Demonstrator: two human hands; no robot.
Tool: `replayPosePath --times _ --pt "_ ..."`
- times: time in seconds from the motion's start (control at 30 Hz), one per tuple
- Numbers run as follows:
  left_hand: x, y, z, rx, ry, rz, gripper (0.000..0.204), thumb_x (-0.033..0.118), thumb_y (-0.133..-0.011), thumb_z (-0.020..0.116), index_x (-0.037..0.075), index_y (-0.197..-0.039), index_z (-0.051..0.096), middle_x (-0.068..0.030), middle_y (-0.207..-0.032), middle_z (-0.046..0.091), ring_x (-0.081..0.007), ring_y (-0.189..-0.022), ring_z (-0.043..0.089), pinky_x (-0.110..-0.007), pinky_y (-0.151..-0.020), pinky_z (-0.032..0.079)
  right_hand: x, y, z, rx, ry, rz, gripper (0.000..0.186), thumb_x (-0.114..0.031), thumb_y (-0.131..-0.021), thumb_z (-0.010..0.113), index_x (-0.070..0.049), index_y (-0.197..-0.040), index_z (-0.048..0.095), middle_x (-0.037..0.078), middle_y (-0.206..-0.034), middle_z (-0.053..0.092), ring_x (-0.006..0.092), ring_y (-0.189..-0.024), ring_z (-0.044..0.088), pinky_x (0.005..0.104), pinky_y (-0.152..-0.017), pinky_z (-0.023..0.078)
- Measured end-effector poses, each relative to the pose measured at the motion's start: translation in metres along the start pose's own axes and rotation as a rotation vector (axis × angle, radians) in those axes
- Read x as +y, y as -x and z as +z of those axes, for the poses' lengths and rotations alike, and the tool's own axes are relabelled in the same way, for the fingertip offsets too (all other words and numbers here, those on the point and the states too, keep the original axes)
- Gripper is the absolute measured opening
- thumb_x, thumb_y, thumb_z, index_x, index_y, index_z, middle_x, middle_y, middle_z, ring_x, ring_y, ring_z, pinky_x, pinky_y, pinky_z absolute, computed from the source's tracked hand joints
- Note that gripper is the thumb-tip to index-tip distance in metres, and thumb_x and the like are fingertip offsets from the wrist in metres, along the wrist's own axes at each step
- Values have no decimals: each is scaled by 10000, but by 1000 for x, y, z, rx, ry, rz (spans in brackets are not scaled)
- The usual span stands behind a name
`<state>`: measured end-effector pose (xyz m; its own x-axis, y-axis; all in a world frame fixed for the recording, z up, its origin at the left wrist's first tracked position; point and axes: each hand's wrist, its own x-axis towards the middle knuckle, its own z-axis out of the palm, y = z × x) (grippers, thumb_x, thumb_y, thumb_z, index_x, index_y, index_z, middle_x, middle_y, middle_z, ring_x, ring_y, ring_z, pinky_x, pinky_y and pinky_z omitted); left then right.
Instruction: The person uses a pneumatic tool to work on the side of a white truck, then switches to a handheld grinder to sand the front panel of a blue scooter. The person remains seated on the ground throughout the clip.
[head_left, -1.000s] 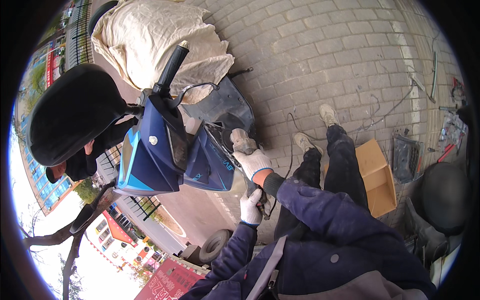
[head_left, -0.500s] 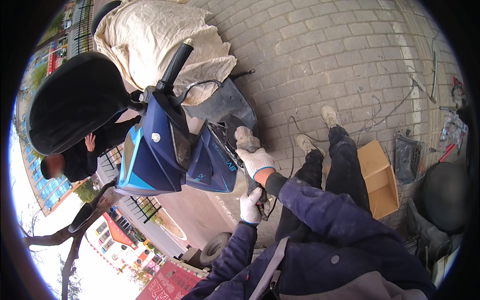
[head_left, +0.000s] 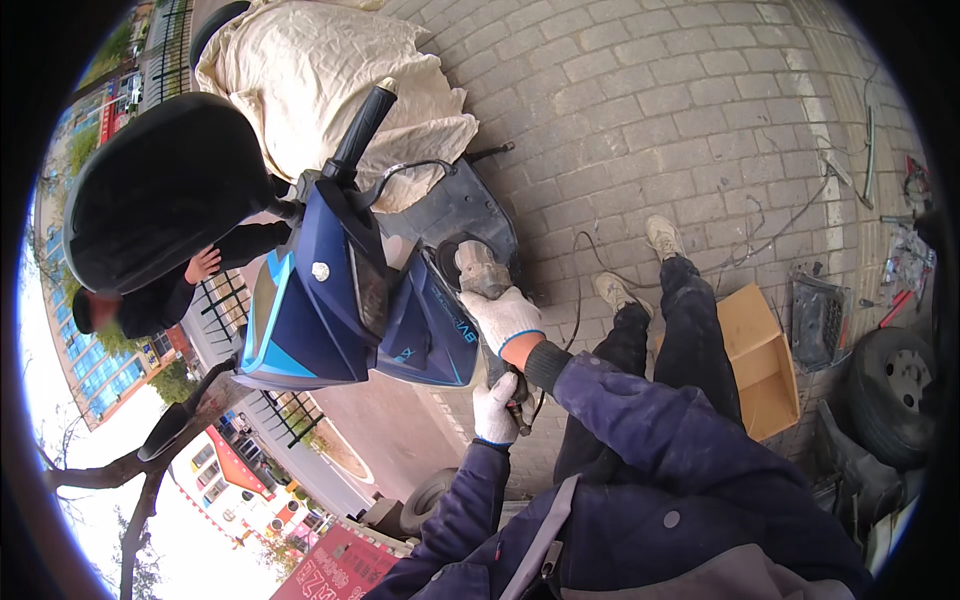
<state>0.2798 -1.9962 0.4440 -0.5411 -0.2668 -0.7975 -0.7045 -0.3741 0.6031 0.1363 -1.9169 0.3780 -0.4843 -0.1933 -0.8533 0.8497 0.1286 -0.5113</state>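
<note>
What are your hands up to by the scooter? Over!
Left hand, right hand: both gripping power tool. Its head by blue scooter, contact unclear. Black cord close by.

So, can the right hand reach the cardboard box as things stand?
Probably not: the right hand grips the power tool, and the legs stand between that hand and the cardboard box.

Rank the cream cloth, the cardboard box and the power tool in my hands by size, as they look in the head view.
1. Cream cloth
2. Cardboard box
3. Power tool, partly covered by the right hand and left hand; ranked by its visible part.
</note>
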Motion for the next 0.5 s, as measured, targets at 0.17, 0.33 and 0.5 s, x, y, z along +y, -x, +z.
replayPosePath --times 0.17,0.33,0.5 --pt "-9 2 0 12 -11 -87 410 302 -993 793 -23 -1188 636 -105 -793 670 -244 -484 633 -362 -421 533 -3 6 -7 11 35 142 850 -696 -856 753 31 -1295 762 313 -1223 782 459 -1185 756 489 -1031 583" --pt "-9 6 -7 -19 -29 -41 433 337 -988 792 -20 -1172 629 -105 -749 648 -243 -469 621 -349 -401 509 -8 13 -5 10 60 77 845 -682 -842 776 31 -1294 762 311 -1199 788 452 -1156 765 477 -1019 587" --pt "-1 0 -17 -42 83 -3 459 219 -990 794 -49 -1331 646 -133 -938 774 -226 -760 759 -311 -655 616 -12 13 -3 -41 23 5 850 -627 -817 838 59 -1306 729 309 -1176 791 443 -1129 776 476 -1006 595"
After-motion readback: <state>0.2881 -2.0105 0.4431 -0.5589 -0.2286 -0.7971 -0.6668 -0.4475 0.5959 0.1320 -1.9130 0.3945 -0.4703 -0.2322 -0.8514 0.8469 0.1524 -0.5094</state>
